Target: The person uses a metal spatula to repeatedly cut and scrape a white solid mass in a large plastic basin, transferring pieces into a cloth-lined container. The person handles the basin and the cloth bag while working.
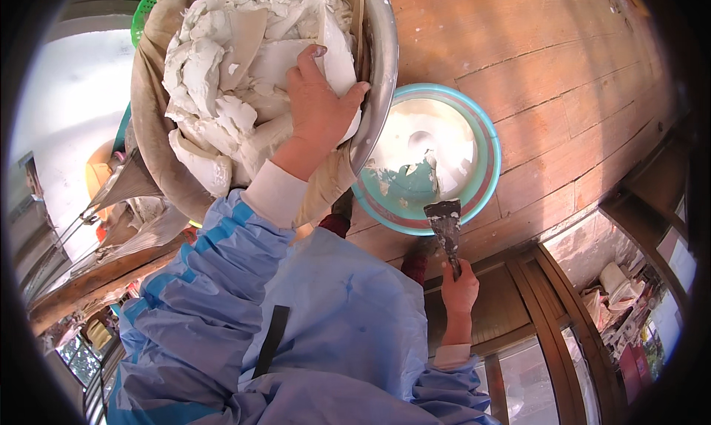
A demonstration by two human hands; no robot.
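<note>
A large metal basin [383, 47], lined with brown cloth [150, 108], holds a heap of white, clay-like paste [211, 92]. My left hand [322, 103] rests on the paste near the basin's right side, fingers spread, with pale residue on a fingertip. In my right hand [460, 289] is the handle of a putty knife [444, 219], its wide, dirty blade caked with white bits. That blade lies over the near rim of a turquoise plastic basin [491, 147], in which white paste [444, 119] is smeared over part of the bottom.
Wooden planks [544, 92] spread to the right of both basins. A wooden-framed door or cabinet [555, 314] stands at lower right. To the left are a green perforated basket [145, 8], a hanging cloth [136, 186] and a wooden beam [105, 280]. Cluttered items lie at far right.
</note>
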